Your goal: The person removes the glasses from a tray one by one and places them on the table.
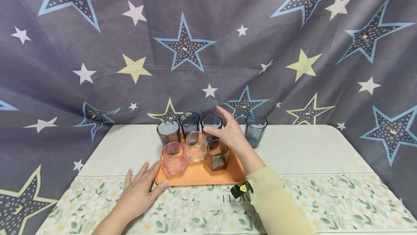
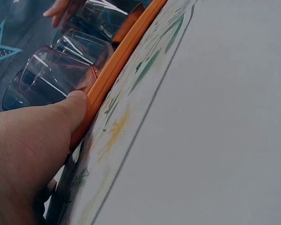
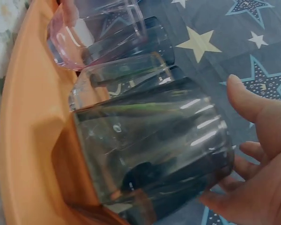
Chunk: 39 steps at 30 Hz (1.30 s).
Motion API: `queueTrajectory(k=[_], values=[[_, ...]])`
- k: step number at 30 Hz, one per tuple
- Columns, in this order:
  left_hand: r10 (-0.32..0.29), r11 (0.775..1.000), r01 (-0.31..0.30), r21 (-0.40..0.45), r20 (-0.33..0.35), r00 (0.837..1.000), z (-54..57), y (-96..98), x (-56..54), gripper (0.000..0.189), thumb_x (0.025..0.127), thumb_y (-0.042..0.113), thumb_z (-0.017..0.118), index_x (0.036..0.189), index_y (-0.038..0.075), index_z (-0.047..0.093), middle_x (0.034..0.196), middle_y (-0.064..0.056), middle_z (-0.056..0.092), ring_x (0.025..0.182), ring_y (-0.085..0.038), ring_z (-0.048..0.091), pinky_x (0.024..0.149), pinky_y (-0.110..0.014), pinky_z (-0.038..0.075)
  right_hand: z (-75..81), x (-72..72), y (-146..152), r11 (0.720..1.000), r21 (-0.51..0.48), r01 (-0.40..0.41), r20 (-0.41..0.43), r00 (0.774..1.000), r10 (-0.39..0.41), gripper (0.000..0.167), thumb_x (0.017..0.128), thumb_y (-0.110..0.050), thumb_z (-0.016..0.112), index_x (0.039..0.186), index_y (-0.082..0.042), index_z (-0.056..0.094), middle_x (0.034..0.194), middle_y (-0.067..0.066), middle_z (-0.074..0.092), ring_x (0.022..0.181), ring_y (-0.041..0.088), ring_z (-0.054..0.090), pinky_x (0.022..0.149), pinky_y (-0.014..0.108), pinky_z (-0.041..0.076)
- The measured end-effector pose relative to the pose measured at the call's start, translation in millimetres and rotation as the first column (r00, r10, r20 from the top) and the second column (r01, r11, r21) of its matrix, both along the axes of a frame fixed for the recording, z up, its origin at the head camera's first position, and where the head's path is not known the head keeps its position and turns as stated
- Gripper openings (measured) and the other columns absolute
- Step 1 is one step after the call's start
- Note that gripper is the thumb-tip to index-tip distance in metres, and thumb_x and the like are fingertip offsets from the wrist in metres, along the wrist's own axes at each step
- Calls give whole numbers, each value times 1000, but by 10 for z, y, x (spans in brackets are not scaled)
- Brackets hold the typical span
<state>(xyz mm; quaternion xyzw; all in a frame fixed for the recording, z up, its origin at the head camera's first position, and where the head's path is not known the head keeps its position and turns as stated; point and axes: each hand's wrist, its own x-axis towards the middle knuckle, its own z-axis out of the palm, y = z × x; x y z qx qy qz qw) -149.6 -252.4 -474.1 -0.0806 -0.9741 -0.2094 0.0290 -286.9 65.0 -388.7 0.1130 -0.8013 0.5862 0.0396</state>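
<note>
My left hand (image 1: 140, 191) rests at the near left corner of the orange tray (image 1: 202, 180), its thumb touching the rim, fingers extended. Above the tray's back right part, my right hand (image 1: 232, 131) has thumb and fingers spread beside a blue-grey glass (image 1: 211, 121). It holds nothing; in the right wrist view its fingers are close to the rim of a smoky glass (image 3: 154, 140). Along the tray's front stand a pink glass (image 1: 173, 164), a clear glass (image 1: 195, 152) and a short smoky glass (image 1: 219, 159). Behind are two more blue-grey glasses, left (image 1: 168, 133) and middle (image 1: 189, 122).
Another blue-grey glass (image 1: 255, 131) stands on the table right of the tray, behind my right forearm. A floral cloth (image 1: 342, 198) covers the near part of the white table (image 1: 309, 151). A grey curtain with stars (image 1: 208, 68) hangs behind.
</note>
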Motion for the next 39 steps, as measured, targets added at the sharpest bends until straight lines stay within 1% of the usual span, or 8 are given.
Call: queueTrajectory(k=[4,8,12,18,25,32,34,39], values=[[-2,1000,2,-1,9,1000,-1,11,5,88,108,66,60,171,8,42,166,-20,51,162,-50,27,123,-82,-2,-63,-22,-15,1000,30,-8,44,999,6,101,90,-31,96,173,-20,40,175,9,39,163,33,33,129,56,33],[-1,1000,1,-4,2,1000,-12,6,2,88,108,67,59,171,8,42,166,-20,51,162,-50,28,123,-81,-1,-103,-38,-18,1000,19,-4,85,996,3,102,90,-30,97,173,-20,39,175,8,39,162,34,35,128,57,34],[-3,1000,3,3,-6,1000,-16,-1,-6,88,108,68,57,171,8,42,167,-19,51,163,-49,28,123,-81,-2,-133,-56,-9,1000,-2,4,108,994,-4,103,89,-29,97,173,-20,39,175,9,41,159,36,39,127,56,36],[-3,1000,3,4,-15,1000,-24,-8,0,88,109,69,57,171,8,42,167,-20,51,163,-49,28,123,-81,-1,-156,-52,-12,1000,-1,0,128,992,0,100,90,-26,97,172,-19,40,171,13,45,156,40,44,124,56,41],[-5,1000,5,-1,-19,1000,-26,-7,1,87,109,67,58,171,8,42,166,-20,51,163,-49,28,123,-81,-1,-159,-48,-23,999,27,34,120,992,-37,95,88,-28,98,167,-16,48,161,13,56,147,38,53,119,54,46],[-10,1000,10,-5,-14,1000,-9,12,3,87,109,65,60,170,6,43,166,-20,51,162,-50,28,123,-82,0,-192,-75,-12,998,4,55,90,994,-55,91,85,-28,100,162,-12,54,145,13,68,124,31,68,108,50,54],[-9,1000,9,-1,-13,1000,-14,7,4,86,109,65,60,170,6,43,166,-20,51,162,-50,29,123,-82,0,-199,-75,-12,998,4,55,94,994,-55,92,85,-28,100,162,-13,54,144,12,68,124,30,68,107,49,54],[-7,1000,7,1,-26,1000,-15,-8,0,86,109,64,59,170,6,43,166,-20,51,162,-50,29,123,-81,-1,-158,-67,-5,998,10,62,87,994,-62,90,85,-28,100,162,-15,54,149,12,66,133,33,63,109,50,53]])
